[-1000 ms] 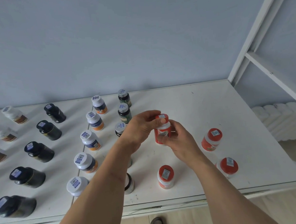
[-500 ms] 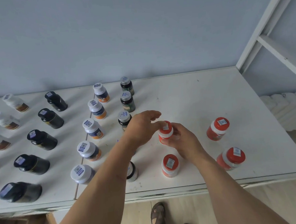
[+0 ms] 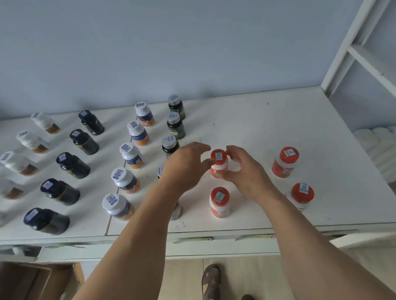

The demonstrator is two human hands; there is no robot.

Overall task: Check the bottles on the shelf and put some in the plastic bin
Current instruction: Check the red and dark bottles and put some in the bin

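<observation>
Head view: right hand [image 3: 244, 170] fingers grasp red-capped bottle [image 3: 219, 163]; left hand [image 3: 184, 169] fingers released.

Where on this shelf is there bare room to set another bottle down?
Bare: the shelf behind the red-capped bottles, out to the right edge and wall. Crowded: left half, with rows of white-capped and black bottles, and around both hands.
</observation>
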